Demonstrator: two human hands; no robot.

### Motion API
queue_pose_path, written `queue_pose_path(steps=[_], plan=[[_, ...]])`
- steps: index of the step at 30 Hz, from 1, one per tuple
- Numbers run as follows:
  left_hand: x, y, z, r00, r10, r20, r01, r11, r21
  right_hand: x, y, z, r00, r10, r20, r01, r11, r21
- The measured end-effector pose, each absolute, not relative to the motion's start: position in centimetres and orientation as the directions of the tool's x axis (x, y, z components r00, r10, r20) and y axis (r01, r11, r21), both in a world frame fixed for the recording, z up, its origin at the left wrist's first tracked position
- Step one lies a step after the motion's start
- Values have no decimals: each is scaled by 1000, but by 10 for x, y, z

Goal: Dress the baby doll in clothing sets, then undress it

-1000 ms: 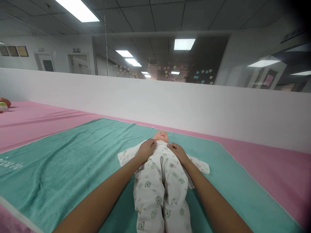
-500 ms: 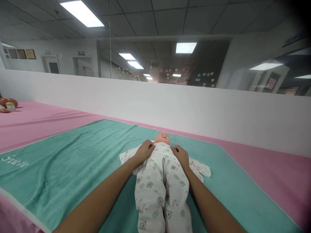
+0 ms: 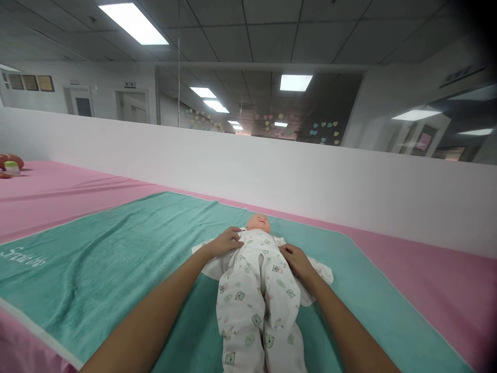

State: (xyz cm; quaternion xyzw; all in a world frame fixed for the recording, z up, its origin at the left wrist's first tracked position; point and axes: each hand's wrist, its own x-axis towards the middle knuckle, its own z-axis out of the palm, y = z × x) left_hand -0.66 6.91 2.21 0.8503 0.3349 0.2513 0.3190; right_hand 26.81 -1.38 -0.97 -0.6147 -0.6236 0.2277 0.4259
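A baby doll (image 3: 259,223) lies on its back on a teal towel (image 3: 116,259), head away from me. It wears a white patterned sleepsuit (image 3: 254,300). My left hand (image 3: 224,242) rests on the doll's left side of the chest, fingers curled onto the cloth. My right hand (image 3: 297,260) lies on the other side, lower down by the waist, fingers bent against the sleepsuit. Whether either hand pinches the fabric is hard to make out. The sleepsuit's sleeves spread out flat to both sides.
The towel covers a pink padded surface (image 3: 427,280). A low white wall (image 3: 310,176) runs along the far edge, with glass panes above it. A small green-and-white object beside a reddish one (image 3: 11,166) sits at the far left.
My right hand has slid down from the doll's shoulder toward its waist. My left hand stayed near the chest, shifting slightly inward. The view has tilted a little.
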Motion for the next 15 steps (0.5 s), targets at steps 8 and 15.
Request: queue_pose_path(steps=[8,15], plan=[[-9,72,15,678,687,260,409,-647,643,276,-31,-2,-117,993,-22,500,40,-865],[-1,79,4,576,707,410,448,-693,565,277,-32,-2,-166,984,-60,364,5,-931]])
